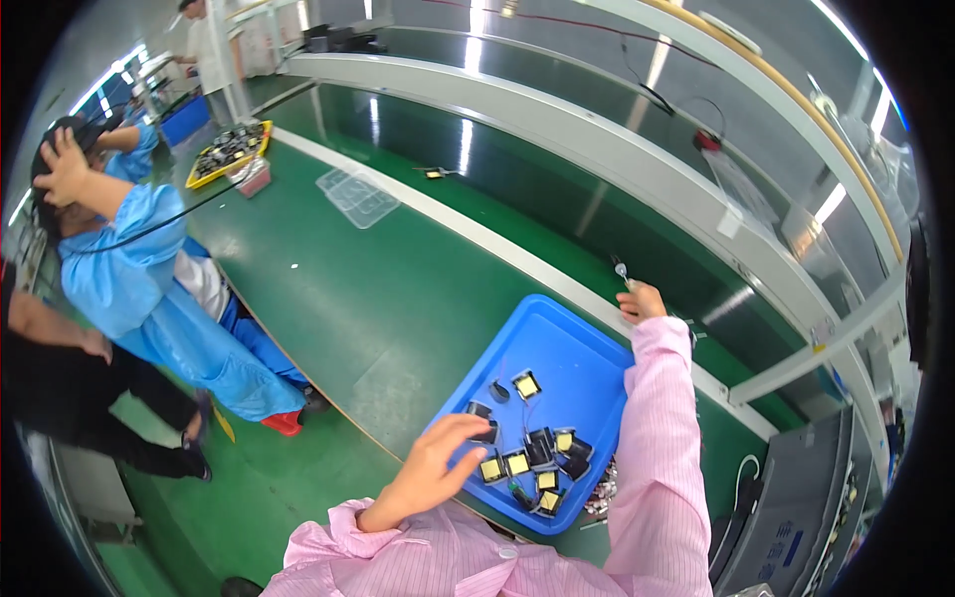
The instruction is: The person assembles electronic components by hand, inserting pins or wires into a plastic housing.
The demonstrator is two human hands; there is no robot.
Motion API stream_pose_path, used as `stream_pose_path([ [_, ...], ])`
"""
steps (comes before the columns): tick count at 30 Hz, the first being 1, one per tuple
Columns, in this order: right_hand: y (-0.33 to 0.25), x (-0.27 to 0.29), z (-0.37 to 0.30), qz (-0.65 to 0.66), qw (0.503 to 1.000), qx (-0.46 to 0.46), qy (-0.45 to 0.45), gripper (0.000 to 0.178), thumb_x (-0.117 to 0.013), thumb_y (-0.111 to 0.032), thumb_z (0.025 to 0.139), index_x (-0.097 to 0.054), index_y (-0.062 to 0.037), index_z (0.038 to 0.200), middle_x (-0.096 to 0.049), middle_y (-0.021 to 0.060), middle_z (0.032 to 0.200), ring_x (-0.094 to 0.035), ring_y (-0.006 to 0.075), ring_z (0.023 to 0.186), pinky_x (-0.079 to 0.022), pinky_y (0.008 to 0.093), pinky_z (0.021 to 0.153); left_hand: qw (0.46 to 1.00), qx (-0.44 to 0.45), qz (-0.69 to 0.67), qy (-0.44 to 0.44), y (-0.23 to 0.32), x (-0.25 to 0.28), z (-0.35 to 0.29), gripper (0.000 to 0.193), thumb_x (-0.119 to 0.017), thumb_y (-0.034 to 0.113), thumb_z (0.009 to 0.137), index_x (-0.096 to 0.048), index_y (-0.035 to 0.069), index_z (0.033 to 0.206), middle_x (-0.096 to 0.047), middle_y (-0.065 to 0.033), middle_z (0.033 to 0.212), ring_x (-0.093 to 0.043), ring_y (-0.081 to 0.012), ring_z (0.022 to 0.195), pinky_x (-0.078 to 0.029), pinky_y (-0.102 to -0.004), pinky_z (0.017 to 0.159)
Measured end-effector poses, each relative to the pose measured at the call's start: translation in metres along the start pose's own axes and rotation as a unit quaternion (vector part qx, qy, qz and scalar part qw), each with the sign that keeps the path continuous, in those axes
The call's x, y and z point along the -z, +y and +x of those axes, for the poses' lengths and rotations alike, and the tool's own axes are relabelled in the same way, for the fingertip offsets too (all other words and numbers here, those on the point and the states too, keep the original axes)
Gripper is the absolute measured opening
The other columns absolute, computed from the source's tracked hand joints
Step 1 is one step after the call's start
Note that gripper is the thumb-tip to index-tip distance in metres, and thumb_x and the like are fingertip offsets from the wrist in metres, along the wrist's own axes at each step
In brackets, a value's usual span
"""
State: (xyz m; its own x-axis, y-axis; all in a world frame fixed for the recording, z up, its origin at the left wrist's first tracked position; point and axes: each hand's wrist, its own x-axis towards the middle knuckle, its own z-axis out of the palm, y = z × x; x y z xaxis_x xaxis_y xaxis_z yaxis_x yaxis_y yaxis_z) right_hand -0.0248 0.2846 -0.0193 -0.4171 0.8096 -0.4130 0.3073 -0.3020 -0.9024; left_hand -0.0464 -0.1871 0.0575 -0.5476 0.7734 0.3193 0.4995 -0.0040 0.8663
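My right hand (645, 301) reaches past the far right corner of the blue tray (537, 310). Its fingers are pinched on a small part with a pale round end (622, 271), held over the dark green strip behind the white rail; its exact kind is too small to make out. My left hand (433, 476) is over the tray's left rim, fingers curved and apart, close to a small black part (482, 410). In the tray lie several small black parts with yellow square faces (526, 385), some with thin wires, mostly bunched toward the near end.
A clear plastic tray (358, 196) lies on the green table (328, 298). Farther left stand a yellow tray (231, 151) full of small parts and a pink container (254, 179). Another wired part (435, 174) lies beyond the rail (477, 244). A person in blue (149, 269) sits at left.
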Motion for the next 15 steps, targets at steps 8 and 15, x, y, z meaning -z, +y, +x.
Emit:
stream_pose_path([
  [8, -0.038, 0.027, -0.123, -0.470, 0.788, 0.329, -0.225, 0.033, -0.064, -0.024, 0.084, -0.062, -0.0013, 0.108, -0.066, 0.0208, 0.087, -0.065, 0.0314, 0.080, -0.050, 0.0372, 0.073, 0.922, -0.097, 0.341, -0.153, -0.034, -0.031, -0.009, 0.048, -0.060, 0.008, 0.079, -0.053, 0.007, 0.127, -0.043, -0.0251, 0.132, -0.042, -0.0398, 0.123, -0.039, -0.0466, 0.097],
  [15, -0.008, 0.082, -0.308, -0.625, 0.680, 0.336, -0.186, 0.028, -0.069, -0.016, 0.081, -0.062, -0.0025, 0.105, -0.066, 0.0173, 0.089, -0.064, 0.0261, 0.072, -0.052, 0.0360, 0.068, 0.895, -0.108, 0.373, -0.219, -0.042, -0.060, 0.005, 0.040, -0.050, 0.013, 0.085, -0.057, 0.012, 0.124, -0.049, -0.0162, 0.121, -0.041, -0.0301, 0.122, -0.038, -0.0471, 0.088],
])
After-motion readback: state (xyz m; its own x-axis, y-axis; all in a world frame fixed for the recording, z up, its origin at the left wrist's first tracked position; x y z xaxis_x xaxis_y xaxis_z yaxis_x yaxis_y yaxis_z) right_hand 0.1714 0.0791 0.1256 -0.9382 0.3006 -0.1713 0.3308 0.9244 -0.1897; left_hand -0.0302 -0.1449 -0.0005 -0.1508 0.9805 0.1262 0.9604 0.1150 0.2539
